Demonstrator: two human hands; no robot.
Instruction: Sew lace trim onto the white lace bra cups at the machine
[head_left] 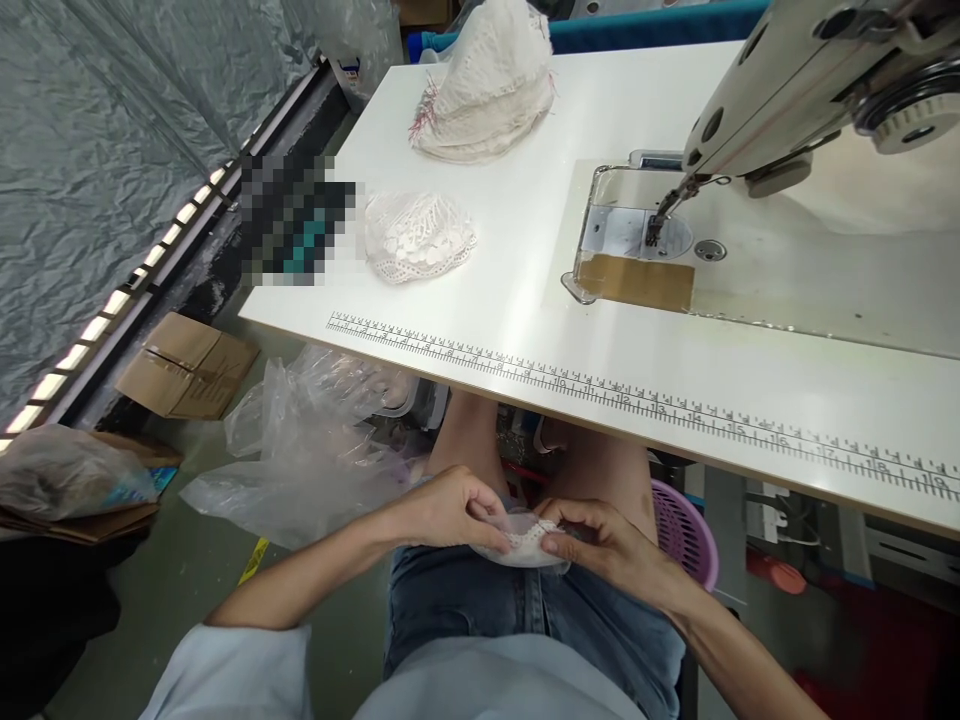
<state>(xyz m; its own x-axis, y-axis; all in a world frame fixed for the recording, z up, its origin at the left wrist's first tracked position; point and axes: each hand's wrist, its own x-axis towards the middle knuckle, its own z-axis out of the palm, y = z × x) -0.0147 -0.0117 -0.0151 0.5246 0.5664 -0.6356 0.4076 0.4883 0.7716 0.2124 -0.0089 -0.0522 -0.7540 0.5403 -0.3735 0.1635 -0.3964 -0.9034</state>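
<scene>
Over my lap, both hands grip a small piece of white lace fabric point(525, 545) with a scalloped edge and a sheer part. My left hand point(469, 510) pinches its left side between thumb and fingers. At the right end, my right hand point(592, 540) has its thumb and fingertips closed on the lace edge. On the white sewing table lies another white lace piece point(420, 237), flat and rounded. Behind it stands a stack of cream lace pieces point(487, 90) with reddish thread ends along its side.
The sewing machine point(795, 90) rises at the right of the white table point(510, 280), whose front edge bears a printed ruler point(622, 395). Below are a purple basket point(682, 530), clear plastic bags point(300, 440) and a cardboard box point(187, 365).
</scene>
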